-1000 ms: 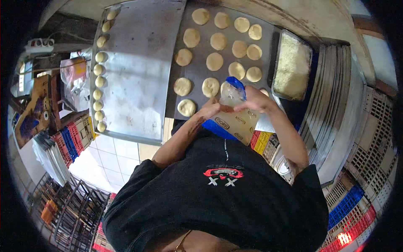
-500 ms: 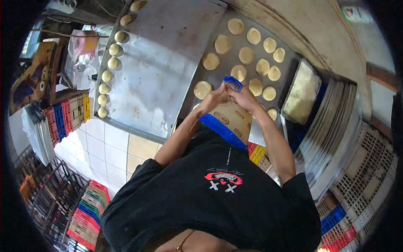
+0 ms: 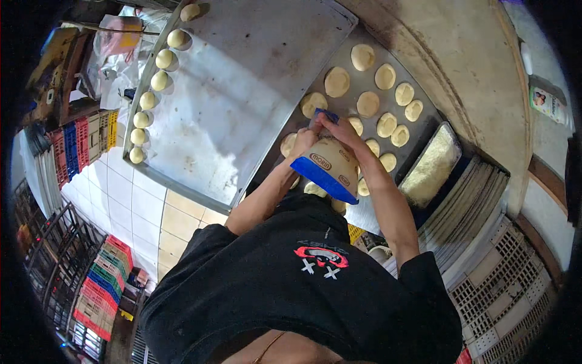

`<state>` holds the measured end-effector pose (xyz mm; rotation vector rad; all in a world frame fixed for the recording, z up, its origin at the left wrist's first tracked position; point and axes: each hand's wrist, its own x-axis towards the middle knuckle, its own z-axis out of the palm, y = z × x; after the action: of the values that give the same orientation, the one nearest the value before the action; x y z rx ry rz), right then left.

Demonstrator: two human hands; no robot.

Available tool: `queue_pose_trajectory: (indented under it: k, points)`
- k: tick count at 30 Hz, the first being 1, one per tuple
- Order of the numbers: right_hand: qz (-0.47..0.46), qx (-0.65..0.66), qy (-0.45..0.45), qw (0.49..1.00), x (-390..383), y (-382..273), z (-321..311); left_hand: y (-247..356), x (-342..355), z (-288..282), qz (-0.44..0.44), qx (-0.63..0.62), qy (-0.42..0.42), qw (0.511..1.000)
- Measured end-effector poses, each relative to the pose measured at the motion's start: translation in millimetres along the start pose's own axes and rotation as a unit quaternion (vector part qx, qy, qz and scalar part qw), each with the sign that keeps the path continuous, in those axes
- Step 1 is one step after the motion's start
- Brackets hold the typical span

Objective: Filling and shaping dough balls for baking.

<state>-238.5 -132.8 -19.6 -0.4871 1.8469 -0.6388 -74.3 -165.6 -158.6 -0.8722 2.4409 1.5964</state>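
Observation:
A tan pouch point(image 3: 329, 159) with a broad blue band at its lower end and a blue tip at the top is held over the dough tray. My left hand point(image 3: 306, 141) is closed around the left side of its gathered neck. On the other side, my right hand point(image 3: 341, 130) grips the same neck, its fingers close to the blue tip. Beneath and around the pouch, flattened dough rounds point(image 3: 367, 104) with pressed-in middles lie on a dark baking tray point(image 3: 388, 54). The pouch and my hands hide some rounds. Whatever is inside the pouch cannot be seen.
A light metal tray point(image 3: 242, 79) at left carries a row of dough balls point(image 3: 159, 80) along its left edge. To the right stand a rectangular pan point(image 3: 431, 165) of pale yellow crumbly stuff and stacked trays point(image 3: 467, 209). Plastic crates point(image 3: 103, 285) are piled at lower left.
The whole view has shifted and turned slightly. The pouch's lower end has come away from my shirt, with dough rounds now showing below it. Both hands keep their grip on the neck.

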Motion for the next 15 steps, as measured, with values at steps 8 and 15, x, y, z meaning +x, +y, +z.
queue_pose_trajectory:
  k: [8,15]
  points:
    - [0.066,-0.035,0.08,0.994,-22.9,7.8,-31.2,119.5,2.8,-60.8,-0.062,-0.121,-0.017,0.991]
    - [0.08,-0.109,0.092,0.987,-31.5,-16.7,-23.4,132.2,-7.9,-85.9,-0.02,0.028,-0.03,0.999]
